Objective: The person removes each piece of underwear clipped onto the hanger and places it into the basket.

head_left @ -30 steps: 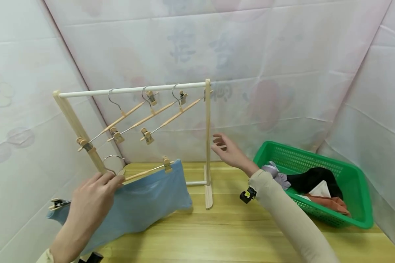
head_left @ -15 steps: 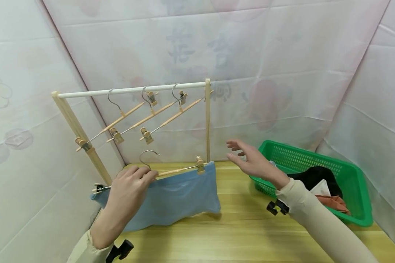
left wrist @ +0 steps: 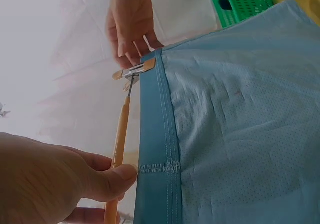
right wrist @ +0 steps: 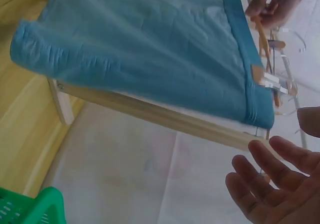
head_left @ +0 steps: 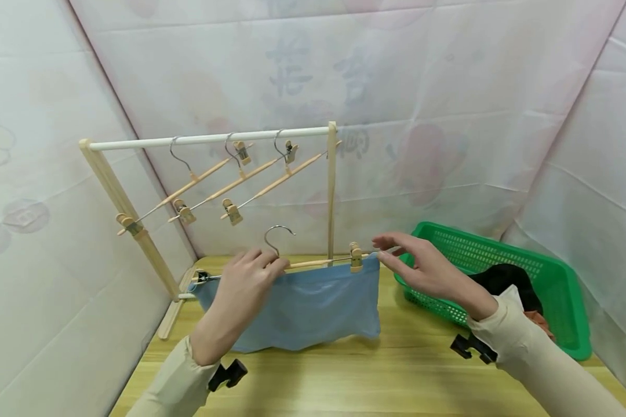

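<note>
My left hand (head_left: 242,289) grips the wooden bar of a clip hanger (head_left: 310,264), just beside its metal hook. From the hanger's two clips hangs a blue garment (head_left: 313,307) with a stitched waistband, held above the table. The left wrist view shows my thumb and fingers round the bar, close to the waistband (left wrist: 154,134). My right hand (head_left: 422,266) is by the garment's right top corner, near the right clip (head_left: 356,258). Its fingers are relaxed and slightly bent; in the right wrist view a gap separates them from the cloth (right wrist: 140,58).
Behind the garment stands a wooden rack (head_left: 203,139) with a white rail, carrying several bare clip hangers (head_left: 242,176). A green basket (head_left: 566,289) on the right holds black, white and rust-coloured cloths. Printed fabric walls surround the wooden table (head_left: 344,376).
My left hand has carried the hanger and garment to the right, levelling them across the front of the rack. My right hand has shifted right and slightly down, and the garment's right corner is now close to it.
</note>
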Available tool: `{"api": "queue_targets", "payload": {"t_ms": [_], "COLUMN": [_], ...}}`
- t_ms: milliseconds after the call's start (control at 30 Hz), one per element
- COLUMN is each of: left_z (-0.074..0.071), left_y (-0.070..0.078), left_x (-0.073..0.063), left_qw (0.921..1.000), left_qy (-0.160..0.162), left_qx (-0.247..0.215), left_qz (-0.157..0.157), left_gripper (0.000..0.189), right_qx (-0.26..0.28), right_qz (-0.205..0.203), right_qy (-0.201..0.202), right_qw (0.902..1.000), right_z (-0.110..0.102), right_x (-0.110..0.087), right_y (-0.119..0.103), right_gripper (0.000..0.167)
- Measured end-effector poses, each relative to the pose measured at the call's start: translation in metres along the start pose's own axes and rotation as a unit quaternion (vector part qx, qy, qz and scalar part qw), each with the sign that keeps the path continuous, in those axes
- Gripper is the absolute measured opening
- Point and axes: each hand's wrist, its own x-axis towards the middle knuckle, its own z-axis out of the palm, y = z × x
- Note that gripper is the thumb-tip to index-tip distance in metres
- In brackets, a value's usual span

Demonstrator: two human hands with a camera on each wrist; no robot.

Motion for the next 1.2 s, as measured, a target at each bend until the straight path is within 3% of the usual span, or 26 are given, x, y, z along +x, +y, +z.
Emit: {"api": "queue_targets", "payload": {"t_ms": [167,400,1200], "left_z": [0.009,0.019,0.041], "left_y": [0.009,0.023,0.038], "left_x": [0.012,0.025,0.035], "left_qw": [1.0,0.9999,0.9995], "left_qy": [0.005,-0.005,-0.012], "left_qx": [0.0,-0.004,-0.009], "left_qz": [0.008,0.015,0.029], "left_gripper": [0.013,0.01,0.014], "right_qx": [0.002,-0.002,0.026], "right_qz": [-0.01,0.028,0.024], "right_qy": [0.002,0.012,0.09], "right_qw": [0.9999,0.9995,0.9953], "right_z": [-0.002,-0.007,0.002], "right_x": [-0.004,-0.01,-0.028], "right_y": [-0.001,0.0,0.016], "right_gripper": [0.032,0.026,0.014]}}
